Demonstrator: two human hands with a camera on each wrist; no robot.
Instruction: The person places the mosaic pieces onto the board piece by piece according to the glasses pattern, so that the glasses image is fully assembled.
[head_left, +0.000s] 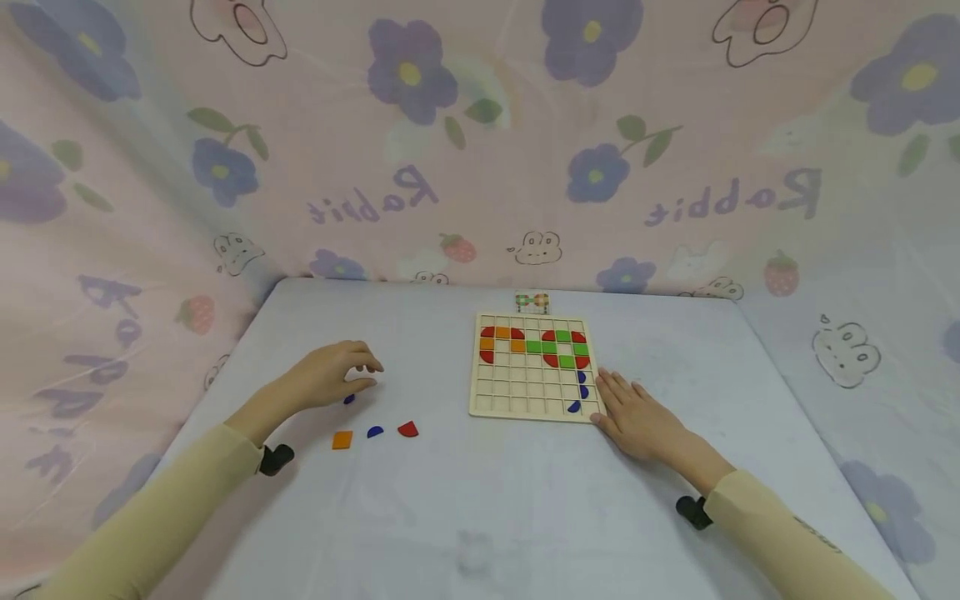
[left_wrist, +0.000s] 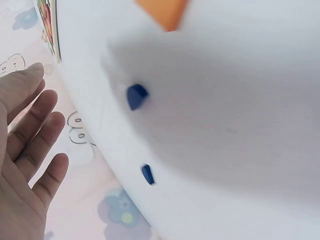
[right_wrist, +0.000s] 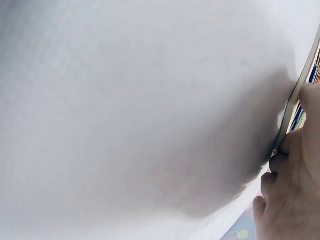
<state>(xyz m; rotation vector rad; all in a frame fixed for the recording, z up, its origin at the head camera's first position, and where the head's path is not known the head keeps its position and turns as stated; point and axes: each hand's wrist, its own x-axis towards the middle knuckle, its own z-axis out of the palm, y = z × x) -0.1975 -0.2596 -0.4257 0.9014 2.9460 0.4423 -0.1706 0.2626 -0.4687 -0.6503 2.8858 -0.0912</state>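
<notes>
My left hand (head_left: 330,377) hovers over the left part of the table with loosely bent fingers and nothing between them. Just under it lies a small blue piece (head_left: 349,399), partly hidden in the head view. Nearby are a blue half-round piece (head_left: 375,432), an orange square (head_left: 342,440) and a red quarter-round piece (head_left: 408,429). My right hand (head_left: 639,419) lies flat with its fingers and thumb touching the right edge of a wooden grid board (head_left: 517,404). Red, orange and green pieces fill several upper cells, and three blue half-rounds (head_left: 583,392) sit down the right side.
A small pattern card (head_left: 532,302) lies just behind the board. The white table (head_left: 450,517) meets a printed curtain (head_left: 480,183) at the back and sides. Each wrist wears a dark camera (head_left: 277,460).
</notes>
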